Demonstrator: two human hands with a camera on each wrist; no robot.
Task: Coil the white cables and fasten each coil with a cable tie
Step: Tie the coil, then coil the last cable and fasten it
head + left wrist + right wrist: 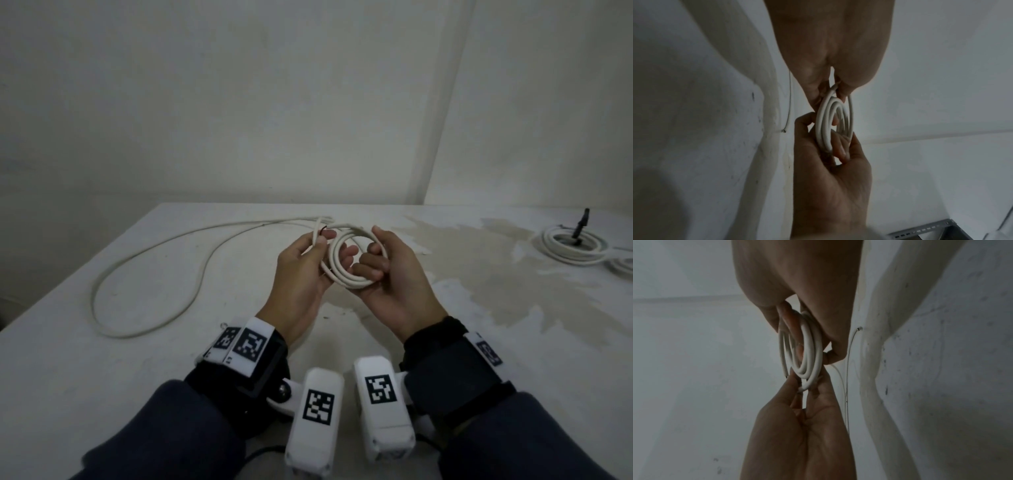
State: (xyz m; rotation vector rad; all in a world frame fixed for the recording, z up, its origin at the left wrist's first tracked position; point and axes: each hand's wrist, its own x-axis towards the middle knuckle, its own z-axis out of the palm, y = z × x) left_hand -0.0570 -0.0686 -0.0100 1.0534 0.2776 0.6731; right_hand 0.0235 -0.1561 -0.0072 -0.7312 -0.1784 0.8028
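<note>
I am mid-coil: my left hand [301, 265] pinches the cable's cut end, my right hand [387, 274] curls round the coil [346, 260] held above the table [102, 377]. The loose cable [144, 274] trails left; next I judge another loop, feeding slack in evenly.

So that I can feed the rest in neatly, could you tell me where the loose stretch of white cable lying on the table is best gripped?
Probably just beyond the coil, where the loose stretch leaves it near the left hand. Come from above with thumb and fingers across it: it lies flat on the table, with bare surface either side.
</note>
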